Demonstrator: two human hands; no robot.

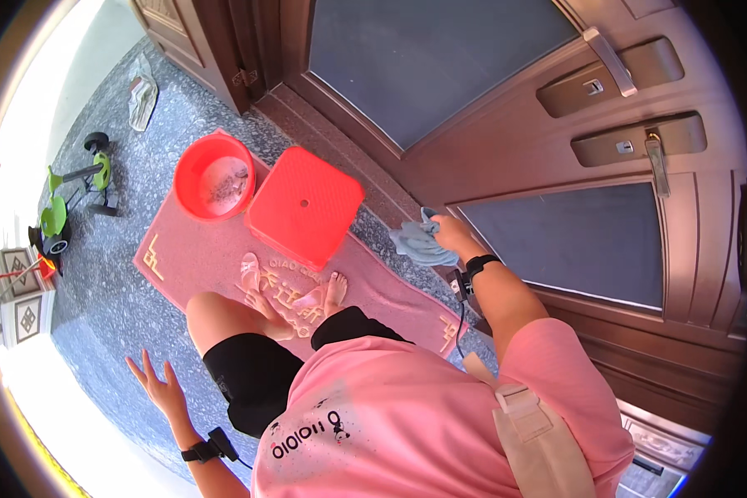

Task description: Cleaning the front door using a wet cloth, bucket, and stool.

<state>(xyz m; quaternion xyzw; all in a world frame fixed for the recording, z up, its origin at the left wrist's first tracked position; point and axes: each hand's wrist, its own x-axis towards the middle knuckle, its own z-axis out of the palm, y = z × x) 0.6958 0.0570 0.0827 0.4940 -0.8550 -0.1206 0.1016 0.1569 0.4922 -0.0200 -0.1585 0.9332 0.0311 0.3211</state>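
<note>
My right hand [455, 236] grips a crumpled blue-grey cloth [422, 241] close to the lower frame of a brown double door [423, 177]. Out to the left, my left hand [162, 387] is raised over the stone floor with its fingers spread and nothing in it. Ahead of my feet stands a square red plastic stool [324, 193]. Touching or nearly touching its left side is a round red plastic basin [190, 187], which holds cloudy water [215, 180] with dark bits in it.
A pink doormat [193, 249] with yellow lettering lies under the stool, basin and my feet. Metal door handles [658, 165] stick out at upper right. A green-and-black child's ride-on toy [55, 215] and a crumpled rag [142, 103] are on the speckled floor [99, 311] at left.
</note>
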